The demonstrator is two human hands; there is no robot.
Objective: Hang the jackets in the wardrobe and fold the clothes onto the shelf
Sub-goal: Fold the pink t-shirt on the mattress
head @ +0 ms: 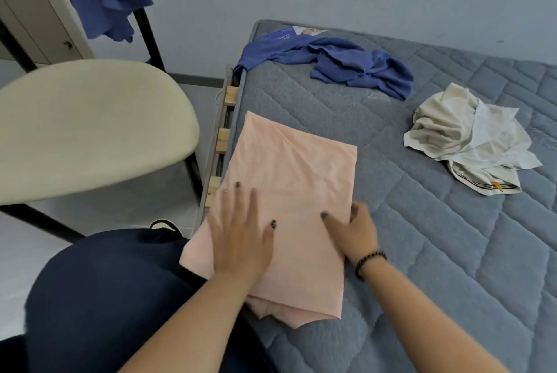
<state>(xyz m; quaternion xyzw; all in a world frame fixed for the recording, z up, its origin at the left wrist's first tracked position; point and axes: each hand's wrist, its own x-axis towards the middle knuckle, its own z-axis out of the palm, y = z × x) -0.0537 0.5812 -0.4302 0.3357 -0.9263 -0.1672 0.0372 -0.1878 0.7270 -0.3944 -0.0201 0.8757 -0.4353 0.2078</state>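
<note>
The folded pink garment (286, 191) lies at the mattress (437, 252) edge. The left hand (241, 240) presses flat on it; the right hand (354, 234) pinches its right edge. A blue garment (346, 63) and a cream garment (470, 137) lie farther off. A chair (90, 125) stands left.

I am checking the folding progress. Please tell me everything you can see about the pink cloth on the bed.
The pink cloth is pale peach, thin and soft-looking, folded into a long rectangle with layers showing at its near end. It lies flat along the left edge of the grey quilted mattress, its near corner overhanging slightly. The left hand presses flat on it; the right hand holds its right edge.
</note>
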